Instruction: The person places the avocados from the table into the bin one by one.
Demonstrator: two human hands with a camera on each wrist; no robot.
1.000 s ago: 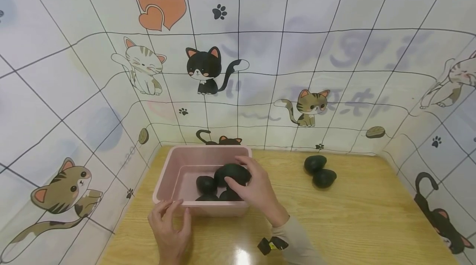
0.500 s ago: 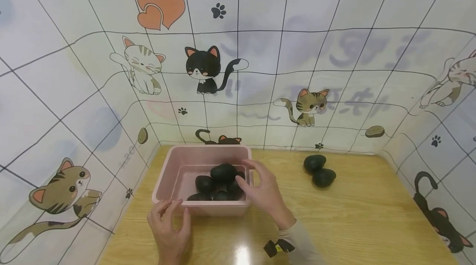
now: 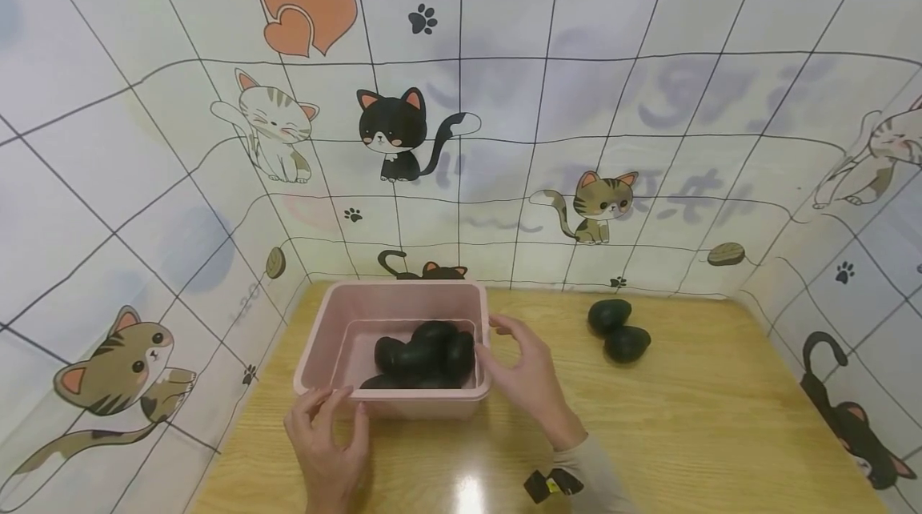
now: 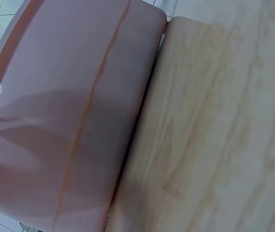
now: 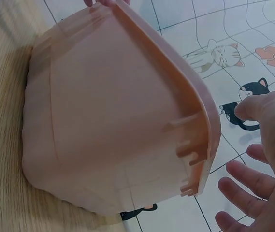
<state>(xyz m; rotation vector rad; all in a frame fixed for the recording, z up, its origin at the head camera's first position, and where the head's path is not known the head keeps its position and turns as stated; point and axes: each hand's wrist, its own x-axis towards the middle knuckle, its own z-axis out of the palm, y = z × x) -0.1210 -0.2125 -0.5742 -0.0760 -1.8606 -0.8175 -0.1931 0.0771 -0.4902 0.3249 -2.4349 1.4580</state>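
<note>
A pink plastic bin (image 3: 392,406) stands on the table with several dark green avocados (image 3: 432,358) piled in its right half. At its front left corner my left hand (image 3: 327,442) holds the rim, fingertips on the edge and thumb by the front wall. My right hand (image 3: 529,378) is just outside the right rim, fingers spread and nothing in it. The right wrist view shows the same hand (image 5: 267,179) with fingers apart beside the bin's rim. To the right on the table lie two avocados, one (image 3: 609,317) behind the other (image 3: 627,344).
The wooden table (image 3: 691,418) is walled at the back and sides by a white sheet (image 3: 504,98) with a grid and cartoon cats. The bin's back edge is close to the rear sheet. A small black device (image 3: 553,485) sits on the right wrist.
My right hand has let go of an avocado inside the bin and moved right, out past the rim. The avocados in the bin have shifted. The left hand stays put.
</note>
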